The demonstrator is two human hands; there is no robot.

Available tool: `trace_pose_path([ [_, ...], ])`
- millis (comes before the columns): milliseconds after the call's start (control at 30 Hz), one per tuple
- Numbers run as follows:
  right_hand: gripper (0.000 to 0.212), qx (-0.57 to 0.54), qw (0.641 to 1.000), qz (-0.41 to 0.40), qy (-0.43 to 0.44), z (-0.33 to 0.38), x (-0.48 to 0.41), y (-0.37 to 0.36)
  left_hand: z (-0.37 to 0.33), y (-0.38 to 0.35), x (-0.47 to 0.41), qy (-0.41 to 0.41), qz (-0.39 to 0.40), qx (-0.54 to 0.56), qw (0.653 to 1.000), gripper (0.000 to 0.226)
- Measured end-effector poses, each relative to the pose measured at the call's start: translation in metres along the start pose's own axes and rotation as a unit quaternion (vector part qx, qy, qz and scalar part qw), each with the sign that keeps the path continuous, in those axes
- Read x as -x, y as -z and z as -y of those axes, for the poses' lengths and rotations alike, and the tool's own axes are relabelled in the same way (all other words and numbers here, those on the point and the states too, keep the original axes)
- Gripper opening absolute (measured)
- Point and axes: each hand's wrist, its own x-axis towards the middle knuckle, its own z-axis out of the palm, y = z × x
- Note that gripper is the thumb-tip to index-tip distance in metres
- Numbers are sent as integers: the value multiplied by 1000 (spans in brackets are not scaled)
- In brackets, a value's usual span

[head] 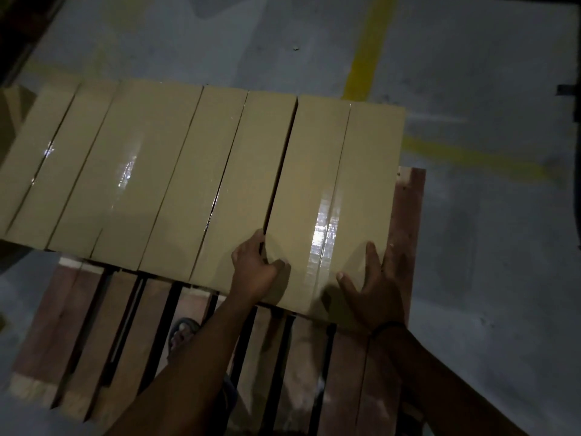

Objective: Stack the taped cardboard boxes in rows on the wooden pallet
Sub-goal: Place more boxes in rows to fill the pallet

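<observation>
A row of tan taped cardboard boxes lies side by side across the far half of the wooden pallet (78, 325). The rightmost box (333, 171) has shiny clear tape along its middle seam. My left hand (254, 272) grips its near left corner, fingers tucked into the gap beside the neighbouring box (220, 184) and thumb on top. My right hand (374, 291) presses on its near right corner with fingers straight and spread. The box's near end slightly overhangs the slats beneath it.
Bare reddish pallet slats with dark gaps fill the near half, and a strip of pallet (407, 215) shows right of the boxes. A sandalled foot (184, 332) shows through the slats. Yellow lines (367, 48) cross the grey concrete floor. More boxes (119, 171) continue to the left.
</observation>
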Motion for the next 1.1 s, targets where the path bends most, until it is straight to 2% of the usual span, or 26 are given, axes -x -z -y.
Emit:
trace_pose_path([
  [233,93,27,998,47,10,-10,1,-4,-5,8,12,18,3,44,999,89],
  [400,95,60,995,70,24,-24,-2,-12,-1,9,16,6,-3,16,1000,90],
  [567,95,8,996,75,36,-25,-2,-6,-9,5,30,-54,32,-65,996,91],
  [633,93,-46,997,59,1,-18,1,3,-9,2,33,-78,38,-115,990,97],
  [767,62,-152,980,-15,-125,17,-6,24,-9,-2,32,-91,53,-181,978,101],
  [833,64,-199,965,-29,-169,27,-16,22,-8,-3,32,-93,60,-201,973,102],
  [933,80,-196,969,-30,-148,17,-32,-7,-6,-3,31,-98,57,-230,967,105],
  [967,81,-218,964,-26,-149,16,-33,-8,-6,-4,30,-100,58,-240,964,107],
  [1100,78,-193,972,-2,-133,7,-36,-5,-4,-4,31,-99,65,-261,958,110],
])
